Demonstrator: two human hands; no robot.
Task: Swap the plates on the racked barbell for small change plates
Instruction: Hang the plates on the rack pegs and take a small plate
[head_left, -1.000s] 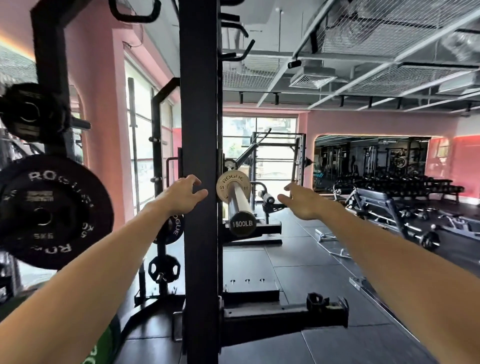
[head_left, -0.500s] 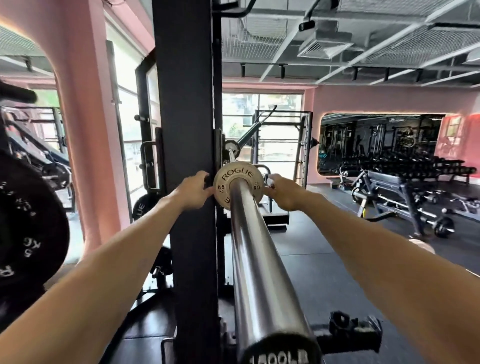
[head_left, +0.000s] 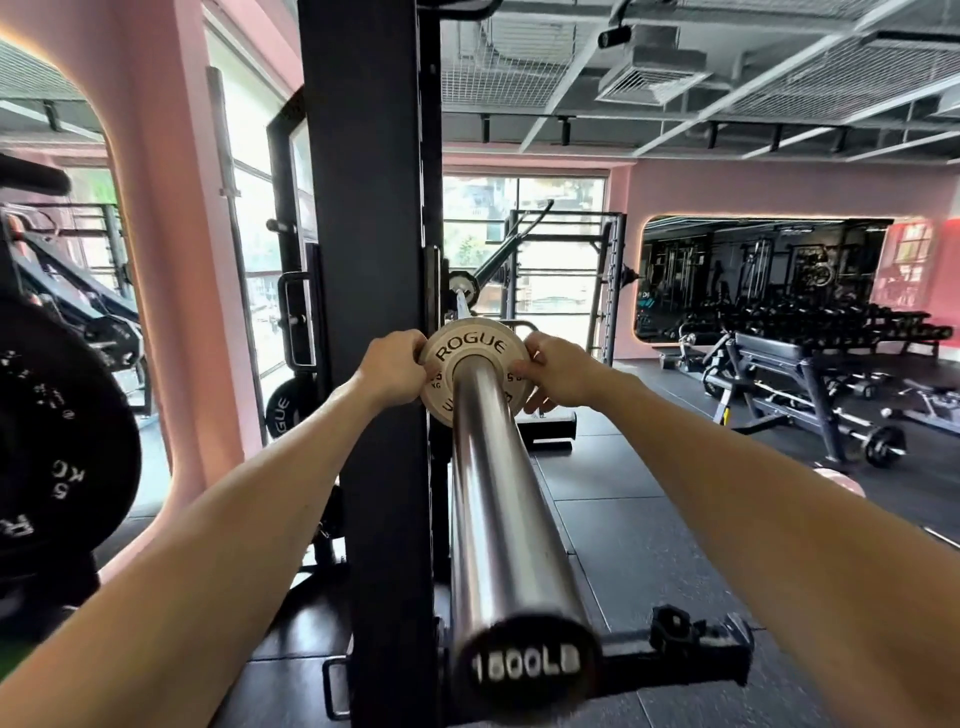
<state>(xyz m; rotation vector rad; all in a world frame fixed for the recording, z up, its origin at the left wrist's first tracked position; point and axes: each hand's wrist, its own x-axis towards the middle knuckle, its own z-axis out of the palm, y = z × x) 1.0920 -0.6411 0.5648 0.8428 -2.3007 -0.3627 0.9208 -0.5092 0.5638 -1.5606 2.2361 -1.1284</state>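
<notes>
Hands pinch the small change plate (head_left: 470, 358) at opposite rims, left hand (head_left: 390, 368), right hand (head_left: 558, 370), fingers curled round its edge, so it stays square between them on the barbell sleeve (head_left: 498, 499) beside the rack upright (head_left: 369, 260).

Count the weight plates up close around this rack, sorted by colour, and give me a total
Pale plates: 1, the small plate on the barbell sleeve, held by the left hand and right hand.
Black plates: 2, the big plate at the left edge and a smaller black plate behind the upright.
Total: 3
</notes>
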